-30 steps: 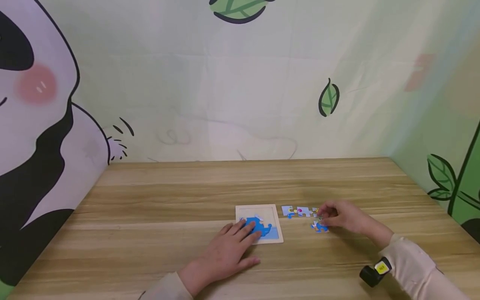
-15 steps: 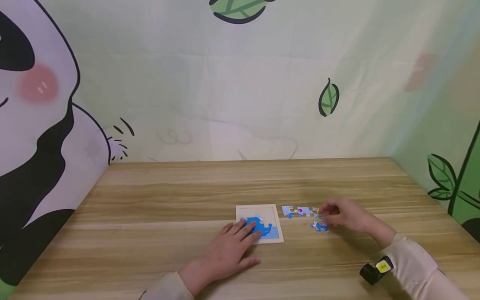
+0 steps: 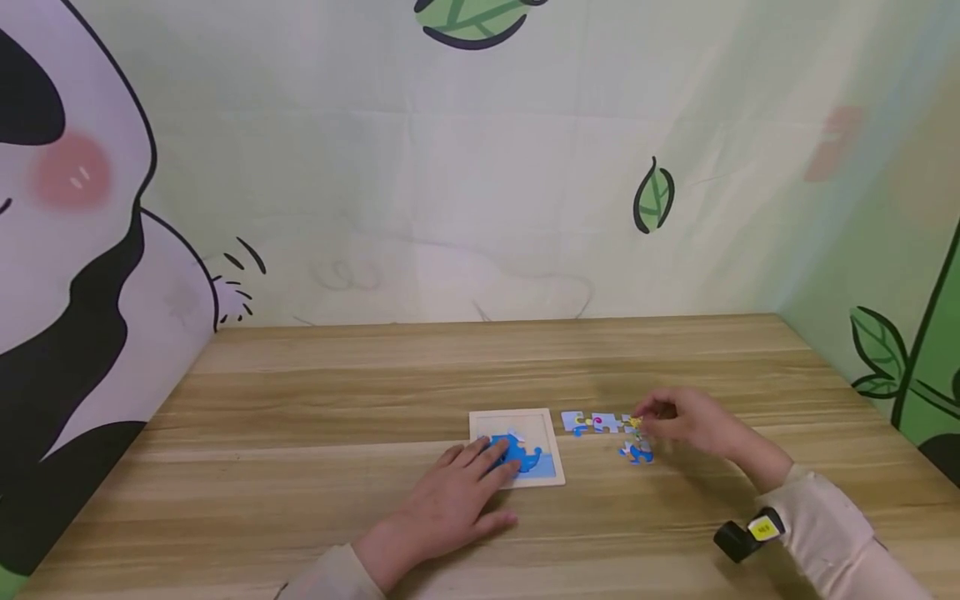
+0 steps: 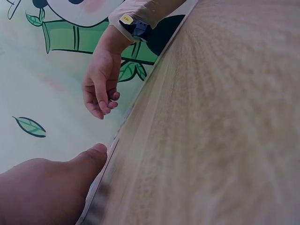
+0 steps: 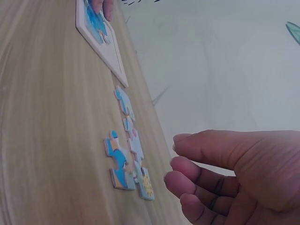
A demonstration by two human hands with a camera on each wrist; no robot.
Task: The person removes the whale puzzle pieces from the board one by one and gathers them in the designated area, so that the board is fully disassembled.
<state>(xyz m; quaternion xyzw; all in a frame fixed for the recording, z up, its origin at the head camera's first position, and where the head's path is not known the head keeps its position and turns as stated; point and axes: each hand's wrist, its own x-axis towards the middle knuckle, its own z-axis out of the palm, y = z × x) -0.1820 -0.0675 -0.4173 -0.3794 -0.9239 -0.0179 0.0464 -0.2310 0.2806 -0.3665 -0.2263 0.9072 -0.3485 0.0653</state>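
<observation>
My left hand (image 3: 450,492) lies with spread fingers over the lower left of a light wooden puzzle tray (image 3: 557,450). Joined blue pieces (image 3: 525,458), shaped like an animal with a curled tip, fill the tray's lower part; some are under the fingers. Right of the tray lie loose jigsaw pieces: a pale blue one (image 5: 124,101), another pale one (image 5: 134,140), a piece with a yellow sun (image 5: 146,183) and a blue one (image 5: 119,164). My right hand (image 3: 693,425) hovers beside the sun piece, its fingers loosely bent and nothing between thumb and fingertips.
The wood-grain table (image 3: 337,383) meets a wall (image 3: 450,208) painted with leaves at the back. A panda picture (image 3: 172,275) covers the left side wall. A black wrist camera (image 3: 746,537) is strapped to the right sleeve.
The right hand has shifted slightly away from the body, its fingertips now up by the sun piece, more of which shows. The left hand stays on the tray.
</observation>
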